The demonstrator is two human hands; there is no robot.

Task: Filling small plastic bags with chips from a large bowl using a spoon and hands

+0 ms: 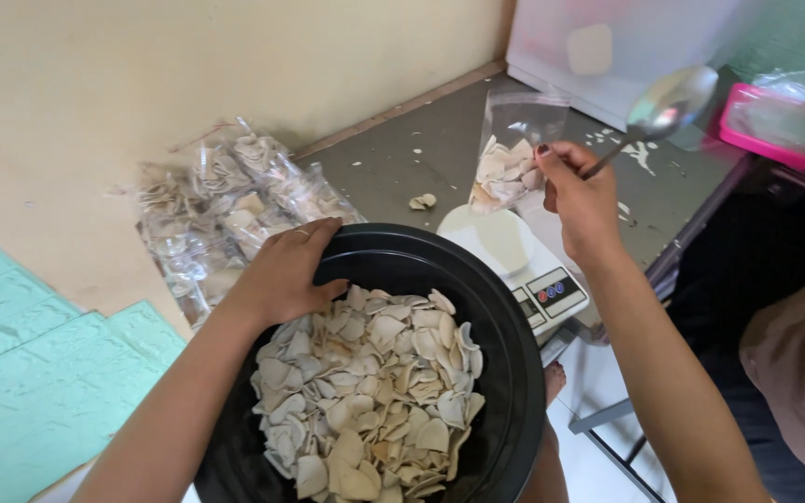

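Bag: one clear plastic bag [512, 154], partly filled with pale crackers, stands on the white scale [525, 261] on the worktop [421, 149].
Right hand [581, 200]: grip clamped on one metal spoon [668, 104], raised beside the bag's mouth.
Left hand [283, 270]: fingers curled over the rim of one black basin [505, 373] of crackers [370, 391].
Doing it well: keep the bag upright and central; add small spoonfuls.
Stock: several sealed packs [225, 200], too overlapped to count.

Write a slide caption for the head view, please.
Left hand grips round black plastic basin of pale chips; right hand holds metal spoon.
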